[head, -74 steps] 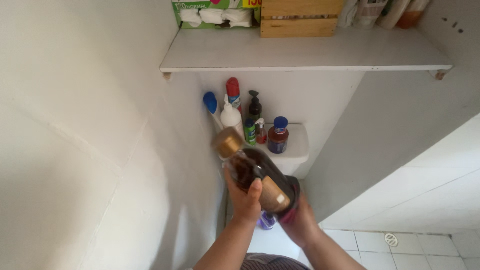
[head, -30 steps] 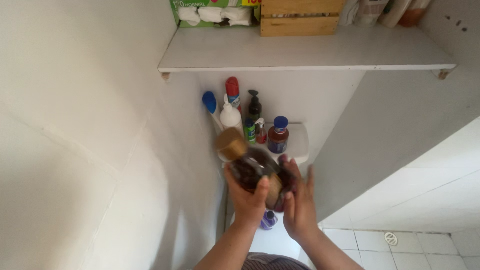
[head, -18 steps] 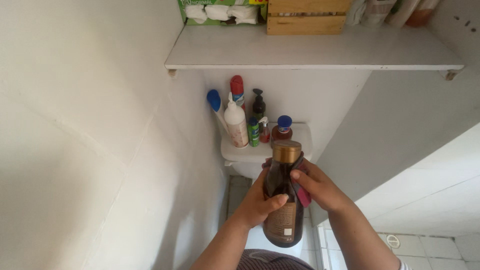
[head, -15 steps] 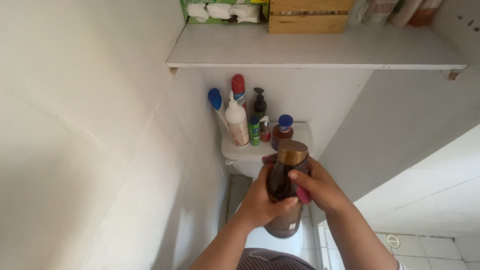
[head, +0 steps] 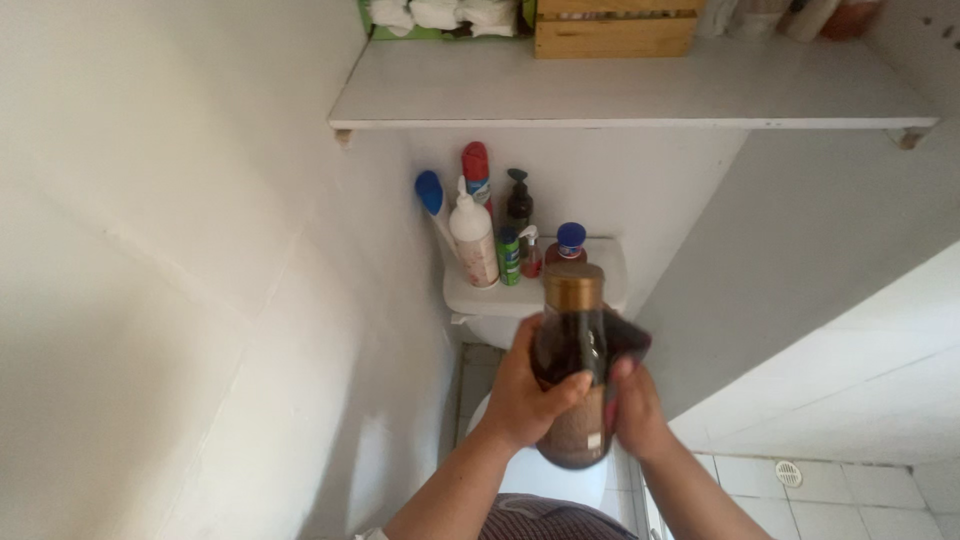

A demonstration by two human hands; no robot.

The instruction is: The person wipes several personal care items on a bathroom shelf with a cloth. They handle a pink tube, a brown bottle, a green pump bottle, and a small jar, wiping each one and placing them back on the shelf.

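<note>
A dark brown bottle (head: 573, 350) with a gold cap stands upright in front of me, above the toilet. My left hand (head: 527, 390) grips its left side, thumb across the front. My right hand (head: 632, 405) presses a dark pink cloth (head: 622, 345) against the bottle's right side. The bottle's lower label faces me and is blurred.
The white toilet tank (head: 600, 290) carries several bottles: a white pump bottle (head: 474, 240), a red-capped spray can (head: 476, 172), a dark pump bottle (head: 517, 205), a blue-capped brown bottle (head: 570, 243). A white shelf (head: 630, 95) overhead holds a wooden crate (head: 610, 30). White walls close in on both sides.
The bottle went from tilted left to upright. My right hand with the cloth slid from the bottle's upper part down along its right side. The view shifted slightly.
</note>
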